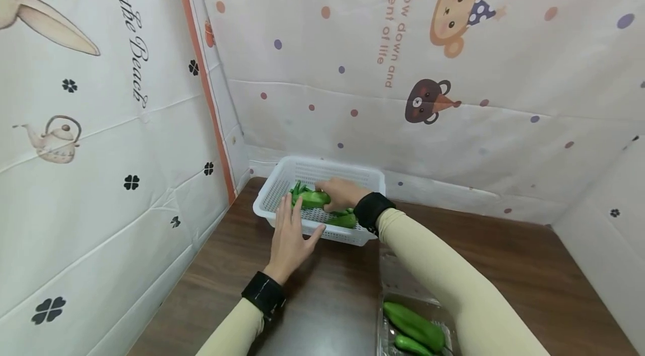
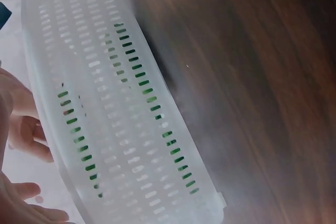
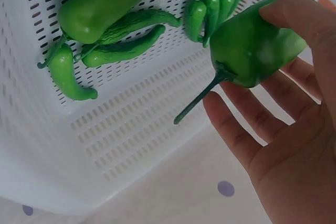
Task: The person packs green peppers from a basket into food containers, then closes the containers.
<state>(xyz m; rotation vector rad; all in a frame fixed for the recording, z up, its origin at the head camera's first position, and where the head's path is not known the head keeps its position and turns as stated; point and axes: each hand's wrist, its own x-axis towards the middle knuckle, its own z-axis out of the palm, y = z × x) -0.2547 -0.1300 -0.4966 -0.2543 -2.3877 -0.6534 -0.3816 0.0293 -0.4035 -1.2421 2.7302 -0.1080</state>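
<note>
Right hand curled round a glossy green pepper, stem pointing down, held just over the white slotted basket. Best lowered gently into the bare patch, stem first, clear of the smaller peppers at 10 o'clock. Left hand flat, fingers straight, steadying the near rim. Smooth waxy skins, rigid perforated plastic, dark wood-grain table.

A dark brown wooden table carried the items. A white perforated plastic basket stood directly on it at the far left corner, close to the wall covering. A clear plastic tray lay directly on the table at its near edge, well apart from the basket. The left hand rested just beside the basket's near wall.
</note>
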